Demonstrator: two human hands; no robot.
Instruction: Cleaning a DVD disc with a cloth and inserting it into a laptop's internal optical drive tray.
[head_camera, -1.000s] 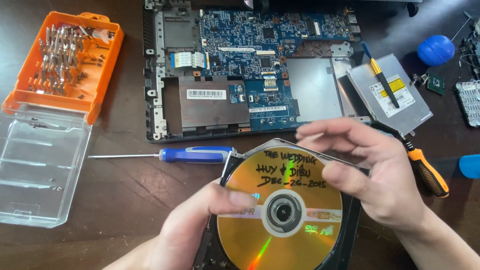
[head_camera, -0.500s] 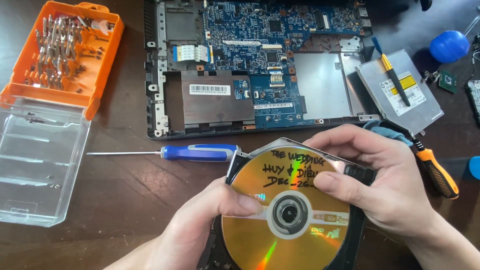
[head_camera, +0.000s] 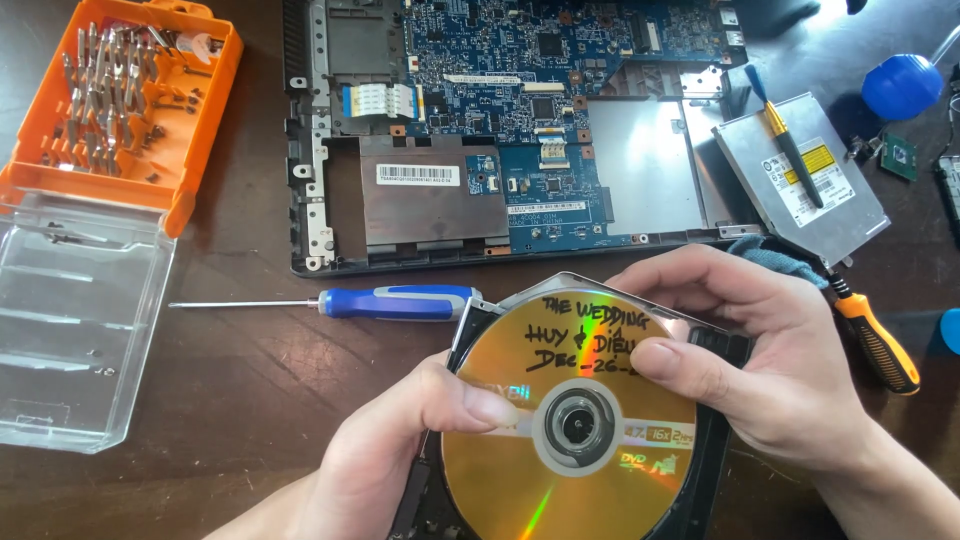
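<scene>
The camera is sitting closer now than a second ago, and the opened laptop base with its blue circuit board (head_camera: 520, 130) is filling more of the top of the view; the work is staying on the disc. The black optical drive tray (head_camera: 715, 345) with the gold, hand-labelled disc (head_camera: 580, 400) seated on its hub is being held low at centre, just below the blue-handled screwdriver (head_camera: 395, 302). The right hand (head_camera: 770, 370) is wrapping the tray's right edge, its thumb now further onto the disc's label. The left hand (head_camera: 390, 465) is gripping the left side, thumb pressing flat on the disc face. Both hands are closed around the tray, not spread.
</scene>
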